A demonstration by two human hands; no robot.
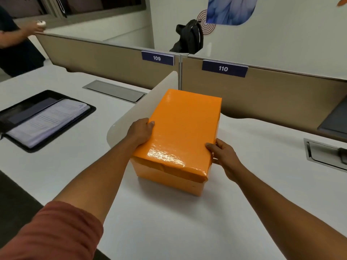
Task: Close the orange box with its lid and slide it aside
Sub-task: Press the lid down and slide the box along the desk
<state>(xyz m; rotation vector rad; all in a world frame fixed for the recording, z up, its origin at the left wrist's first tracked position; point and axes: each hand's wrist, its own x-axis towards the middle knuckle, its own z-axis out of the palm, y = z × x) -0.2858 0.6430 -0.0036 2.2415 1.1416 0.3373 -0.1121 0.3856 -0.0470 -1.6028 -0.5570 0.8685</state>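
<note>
The orange box stood on the white desk, close in front of the person and just beside a curved white divider on its left. Its glossy orange lid sat on top of it and covered it, the near edge of the lid a little crumpled and lapping down over the front wall. The left hand lay against the left edge of the lid, the thumb on top of the lid and the fingers curled down the side, where they were hidden. The right hand pressed the right near edge of the lid, thumb on top and the fingers bent around the side wall; both hands gripped the box between them. A rust-red sleeve was pushed up the left forearm. To the left, past the divider, an open black folder with papers lay on the neighbouring desk, and behind it a grey cable hatch was set into the surface. Beige partitions behind the box carried number plates reading 109 and 110. A black backpack rested behind the partitions. Another person's arm showed at the far left, its hand holding something small and pale that was too blurred to tell.
</note>
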